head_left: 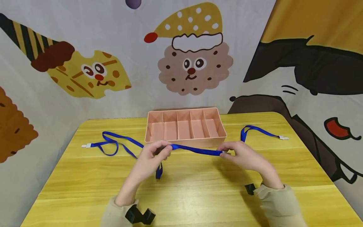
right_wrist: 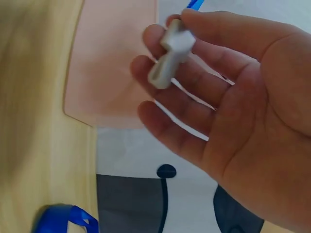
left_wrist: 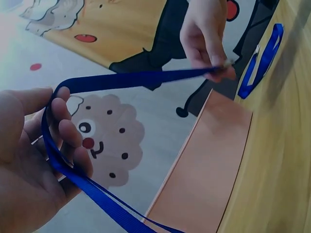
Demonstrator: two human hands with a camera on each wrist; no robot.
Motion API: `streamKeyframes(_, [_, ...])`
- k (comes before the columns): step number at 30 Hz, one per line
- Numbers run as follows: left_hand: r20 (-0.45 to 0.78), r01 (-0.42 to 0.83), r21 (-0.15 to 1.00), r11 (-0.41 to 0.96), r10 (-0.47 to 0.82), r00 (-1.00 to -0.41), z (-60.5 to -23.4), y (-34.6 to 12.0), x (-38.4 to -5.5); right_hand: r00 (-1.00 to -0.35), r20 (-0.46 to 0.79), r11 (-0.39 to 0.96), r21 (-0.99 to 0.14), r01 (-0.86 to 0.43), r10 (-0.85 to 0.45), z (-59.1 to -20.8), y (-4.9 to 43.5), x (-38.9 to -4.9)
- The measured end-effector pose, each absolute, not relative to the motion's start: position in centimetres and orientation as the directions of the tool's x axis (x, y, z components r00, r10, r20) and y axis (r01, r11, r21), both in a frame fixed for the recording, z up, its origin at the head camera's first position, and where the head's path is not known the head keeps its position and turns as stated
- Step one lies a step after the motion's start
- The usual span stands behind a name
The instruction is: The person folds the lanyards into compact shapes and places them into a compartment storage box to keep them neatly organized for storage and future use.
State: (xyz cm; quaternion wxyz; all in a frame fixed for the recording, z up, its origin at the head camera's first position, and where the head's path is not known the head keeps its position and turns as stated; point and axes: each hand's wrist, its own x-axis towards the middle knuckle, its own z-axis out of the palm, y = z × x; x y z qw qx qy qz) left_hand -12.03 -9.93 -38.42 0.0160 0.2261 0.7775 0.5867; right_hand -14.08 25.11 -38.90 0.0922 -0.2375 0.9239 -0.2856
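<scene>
A blue lanyard (head_left: pixel 198 150) spans between the two hands, slightly sagging, above the table in front of the pink box. The left hand (head_left: pixel 151 156) pinches the strap between thumb and index finger. In the left wrist view the strap (left_wrist: pixel 112 81) also runs down across that palm, and its lower part hangs below the hand. At the other end, the right hand (head_left: pixel 241 154) pinches the strap beside its whitish plastic clip (right_wrist: pixel 180 42). The clip sticks out past the right fingertips, while the other right fingers are spread loosely.
Behind the hands stands a pink box (head_left: pixel 185 143) with several divided compartments, all bare inside. A second blue lanyard (head_left: pixel 124 137) with a white clip lies looped at left. Another blue lanyard (head_left: pixel 259 128) lies at right. A cartoon-print cloth (head_left: pixel 136 78) hangs behind the wooden table (head_left: pixel 187 198).
</scene>
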Motion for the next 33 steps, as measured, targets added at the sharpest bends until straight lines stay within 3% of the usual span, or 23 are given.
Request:
streamKeyframes(6, [0.240, 0.344, 0.917, 0.203, 0.408, -0.881, -38.5, -9.0, -11.8, -0.846, -0.120, 0.743, -0.553, -0.378, -0.520, -39.8, 24.4, -14.5])
streamKeyframes(9, [0.221, 0.336, 0.914, 0.226, 0.417, -0.882, -38.6, -8.5, -11.7, -0.854, -0.106, 0.751, -0.539, -0.381, -0.509, -39.9, 24.1, -14.3])
streamKeyframes(20, [0.213, 0.308, 0.913, 0.267, 0.330, -0.920, -38.9, -7.8, -11.5, -0.893, 0.206, 0.697, -0.564, -0.443, -0.401, -38.6, 20.4, -12.7])
streamKeyframes(33, [0.265, 0.325, 0.914, 0.241, 0.251, -0.931, -38.5, -7.6, -11.2, -0.846, 0.405, 0.555, -0.639, -0.533, -0.346, -36.8, 15.6, -12.3])
